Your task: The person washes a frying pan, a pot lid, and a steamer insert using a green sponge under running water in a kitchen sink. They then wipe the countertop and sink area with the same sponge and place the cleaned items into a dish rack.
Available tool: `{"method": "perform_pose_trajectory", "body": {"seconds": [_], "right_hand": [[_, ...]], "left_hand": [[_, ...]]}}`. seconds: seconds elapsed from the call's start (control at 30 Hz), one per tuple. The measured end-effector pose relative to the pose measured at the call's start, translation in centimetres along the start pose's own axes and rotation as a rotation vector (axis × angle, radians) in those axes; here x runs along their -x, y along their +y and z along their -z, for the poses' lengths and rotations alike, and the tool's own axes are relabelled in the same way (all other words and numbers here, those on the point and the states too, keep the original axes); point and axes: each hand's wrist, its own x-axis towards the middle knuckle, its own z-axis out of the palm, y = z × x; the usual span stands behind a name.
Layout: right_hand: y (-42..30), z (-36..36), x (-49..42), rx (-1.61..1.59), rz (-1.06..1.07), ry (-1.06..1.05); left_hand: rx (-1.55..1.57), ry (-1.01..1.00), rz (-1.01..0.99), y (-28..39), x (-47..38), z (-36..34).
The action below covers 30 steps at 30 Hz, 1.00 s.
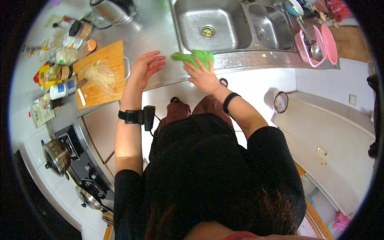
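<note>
My right hand presses down on a crumpled green cloth at the front rim of the large stainless steel sink basin. My left hand hovers near the steel counter with its fingers apart and nothing in them, between the cloth and a wooden cutting board. On the board lie a pile of thin pale shreds and a knife with a white handle. Yellowish scraps sit in the large basin's drain.
Jars, bags and bottles crowd the counter's left side, by a steel kettle. Pots stand around the gas stove at lower left. A pink basket with a ladle is right of the small basin. A waste bin stands at right.
</note>
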Motion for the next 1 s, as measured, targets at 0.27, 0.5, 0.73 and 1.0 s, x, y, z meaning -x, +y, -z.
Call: {"method": "perform_pose_trajectory", "body": {"seconds": [0.27, 0.5, 0.73, 1.0], "right_hand": [[23.8, 5.9, 12.8, 0.104, -0.196, 0.030], [35.0, 11.9, 5.5, -0.493, -0.150, 0.412], [41.2, 11.7, -9.6, -0.320, -0.094, 0.437], [36.1, 7.9, 0.1, -0.015, -0.195, -0.086]], "left_hand": [[-0.046, -0.118, 0.078, -0.2, -7.3, -15.7], [0.031, -0.036, 0.040, 1.0, -9.9, -22.1], [0.091, 0.136, 0.008, 2.4, -9.3, -22.0], [0.117, 0.108, -0.071, 6.6, -12.0, -17.4]]}}
